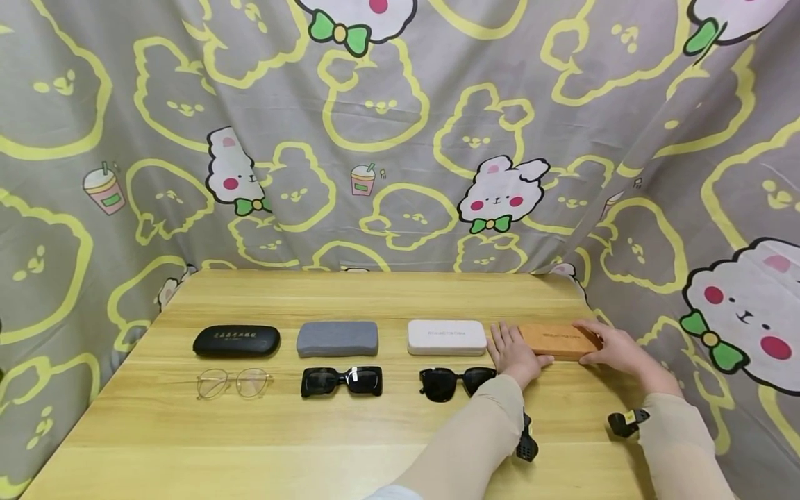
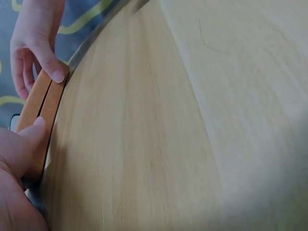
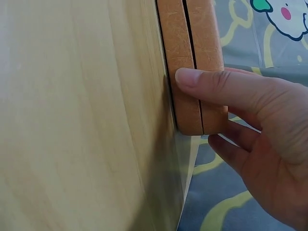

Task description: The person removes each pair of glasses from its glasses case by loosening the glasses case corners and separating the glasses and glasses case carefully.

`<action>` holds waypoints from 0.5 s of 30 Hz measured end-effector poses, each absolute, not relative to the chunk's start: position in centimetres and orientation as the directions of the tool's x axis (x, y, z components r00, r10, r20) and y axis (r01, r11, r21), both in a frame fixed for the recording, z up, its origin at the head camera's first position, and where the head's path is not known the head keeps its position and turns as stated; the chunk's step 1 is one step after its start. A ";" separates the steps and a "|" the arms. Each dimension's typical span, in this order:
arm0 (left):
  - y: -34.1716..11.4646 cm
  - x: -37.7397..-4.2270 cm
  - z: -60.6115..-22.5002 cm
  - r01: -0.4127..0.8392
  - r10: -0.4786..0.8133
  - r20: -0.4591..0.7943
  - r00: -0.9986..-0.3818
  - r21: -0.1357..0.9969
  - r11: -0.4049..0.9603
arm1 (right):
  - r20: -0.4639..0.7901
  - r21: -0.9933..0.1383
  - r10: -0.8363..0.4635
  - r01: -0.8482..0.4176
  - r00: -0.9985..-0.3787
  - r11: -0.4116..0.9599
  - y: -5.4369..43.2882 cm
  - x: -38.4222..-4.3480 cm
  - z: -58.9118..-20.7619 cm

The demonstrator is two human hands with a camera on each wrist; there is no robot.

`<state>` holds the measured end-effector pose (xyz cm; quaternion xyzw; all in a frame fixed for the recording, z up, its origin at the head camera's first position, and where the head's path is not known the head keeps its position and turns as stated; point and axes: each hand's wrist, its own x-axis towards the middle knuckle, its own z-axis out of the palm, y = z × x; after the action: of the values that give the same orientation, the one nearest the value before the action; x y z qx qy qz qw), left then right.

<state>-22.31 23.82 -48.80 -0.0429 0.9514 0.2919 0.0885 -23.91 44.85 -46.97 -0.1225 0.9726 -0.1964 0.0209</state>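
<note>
An orange glasses case lies closed at the right end of a row on the wooden table. My right hand grips its right end, with the thumb on the front side. At the opposite end, my left hand holds the case between its thumb and fingers. The left thumb presses the front side, while those fingers reach back beside the white glasses case. A dark seam runs along the orange case's front in both wrist views. Black sunglasses lie close to the left forearm.
Farther left are a grey-blue glasses case and a black one. Black rectangular sunglasses and thin-framed clear glasses lie before them. A patterned curtain hangs behind and beside the wooden table.
</note>
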 end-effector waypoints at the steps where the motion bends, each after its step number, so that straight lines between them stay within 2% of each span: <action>1: 23.9 -22.4 -48.9 -0.137 -0.029 -0.200 -0.979 0.553 0.822 | 0.002 -0.387 -0.245 -0.226 -0.970 0.894 44.9 -23.9 -46.9; 15: 24.4 -22.6 -49.5 -0.164 -0.064 -0.187 -0.980 0.591 0.790 | -0.021 -0.399 -0.246 -0.217 -0.969 0.891 45.4 -24.2 -46.4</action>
<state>-22.65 24.35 -49.53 -0.0606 0.9428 0.3184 0.0785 -24.16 45.41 -46.36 -0.1192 0.9717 -0.2011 0.0355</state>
